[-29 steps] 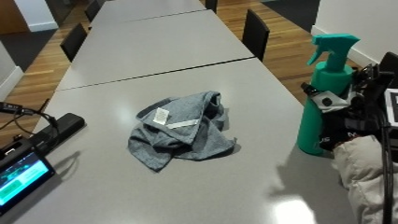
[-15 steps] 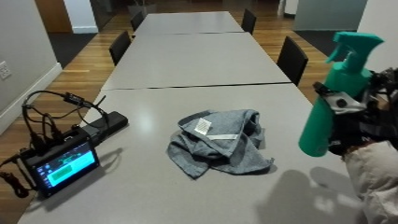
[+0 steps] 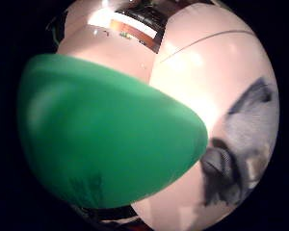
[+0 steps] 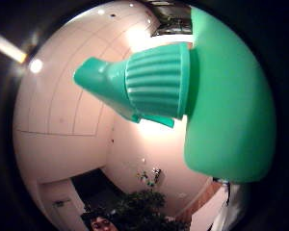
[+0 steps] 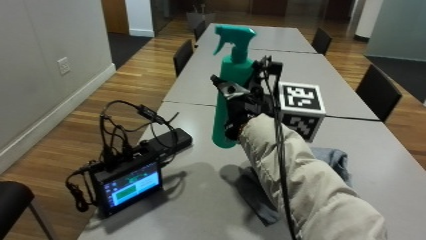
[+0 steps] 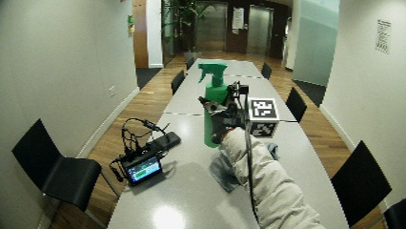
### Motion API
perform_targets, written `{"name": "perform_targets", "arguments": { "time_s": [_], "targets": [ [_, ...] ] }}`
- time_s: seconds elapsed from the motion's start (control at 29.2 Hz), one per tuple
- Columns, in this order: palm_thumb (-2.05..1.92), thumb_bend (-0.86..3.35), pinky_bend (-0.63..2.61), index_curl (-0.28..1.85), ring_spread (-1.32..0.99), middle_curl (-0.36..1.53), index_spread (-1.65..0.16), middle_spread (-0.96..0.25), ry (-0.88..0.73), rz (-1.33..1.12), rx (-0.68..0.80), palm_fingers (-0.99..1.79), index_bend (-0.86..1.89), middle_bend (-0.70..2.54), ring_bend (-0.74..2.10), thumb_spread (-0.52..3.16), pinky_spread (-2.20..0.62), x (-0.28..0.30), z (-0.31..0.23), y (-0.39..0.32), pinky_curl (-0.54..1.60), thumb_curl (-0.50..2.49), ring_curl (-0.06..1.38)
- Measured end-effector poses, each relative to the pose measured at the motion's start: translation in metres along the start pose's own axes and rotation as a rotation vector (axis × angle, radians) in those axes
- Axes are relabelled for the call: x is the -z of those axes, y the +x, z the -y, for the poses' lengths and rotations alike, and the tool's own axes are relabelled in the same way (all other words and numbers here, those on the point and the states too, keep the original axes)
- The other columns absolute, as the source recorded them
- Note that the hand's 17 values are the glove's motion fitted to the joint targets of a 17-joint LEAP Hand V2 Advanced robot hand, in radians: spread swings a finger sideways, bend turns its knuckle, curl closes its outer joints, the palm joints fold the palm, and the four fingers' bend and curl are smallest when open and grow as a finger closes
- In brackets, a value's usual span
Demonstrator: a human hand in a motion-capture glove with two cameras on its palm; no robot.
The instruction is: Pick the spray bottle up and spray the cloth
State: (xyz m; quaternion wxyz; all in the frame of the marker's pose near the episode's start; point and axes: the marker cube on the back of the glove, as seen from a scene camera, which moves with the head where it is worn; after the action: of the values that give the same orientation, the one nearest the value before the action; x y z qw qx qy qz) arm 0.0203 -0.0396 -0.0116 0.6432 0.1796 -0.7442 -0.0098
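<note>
In the outside view my gloved right hand [image 5: 243, 107] grips a green spray bottle [image 5: 229, 85] round its body and holds it upright, nozzle pointing left. The bottle's base seems to hang just above the grey table [image 5: 193, 210], with a shadow under it. The grey cloth [image 5: 333, 161] lies crumpled on the table behind and below my sleeve, which hides most of it. The wide outside view shows the same hand [image 6: 223, 119], bottle [image 6: 214, 95] and cloth [image 6: 222, 172]. The bottle's body [image 3: 106, 139] fills the little finger side view with the cloth [image 3: 241, 139] beyond it. Its ribbed neck and nozzle [image 4: 149, 86] fill the thumb side view.
A small screen device [image 5: 128, 184] with tangled cables and a black box [image 5: 170, 142] sit near the table's left edge. Black chairs [image 5: 183, 55] line both sides of the long row of tables. A black chair [image 6: 60, 174] stands at the near left.
The outside camera has swung round to the left, so its whole picture has shifted. My hand keeps its hold on the bottle, and the cloth lies where it was.
</note>
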Motion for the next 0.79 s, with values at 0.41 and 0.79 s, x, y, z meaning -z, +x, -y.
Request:
{"name": "perform_targets", "arguments": {
  "time_s": [0.41, 0.79],
  "targets": [
    [1.23, 0.02, 0.14, 0.4, -0.15, 0.5, -0.29, -0.14, -0.008, -0.048, -0.232, 0.66, 0.18, 0.41, 0.42, 0.73, -0.16, 0.012, -0.006, 0.087, 0.32, 0.62, 0.41],
    [1.24, 0.0, 0.17, 0.39, -0.19, 0.47, -0.36, -0.06, -0.214, -0.085, -0.265, 0.01, 0.12, 0.38, 0.21, 0.77, -0.03, 0.001, -0.014, 0.061, 0.28, 0.62, 0.37]
  ]
}}
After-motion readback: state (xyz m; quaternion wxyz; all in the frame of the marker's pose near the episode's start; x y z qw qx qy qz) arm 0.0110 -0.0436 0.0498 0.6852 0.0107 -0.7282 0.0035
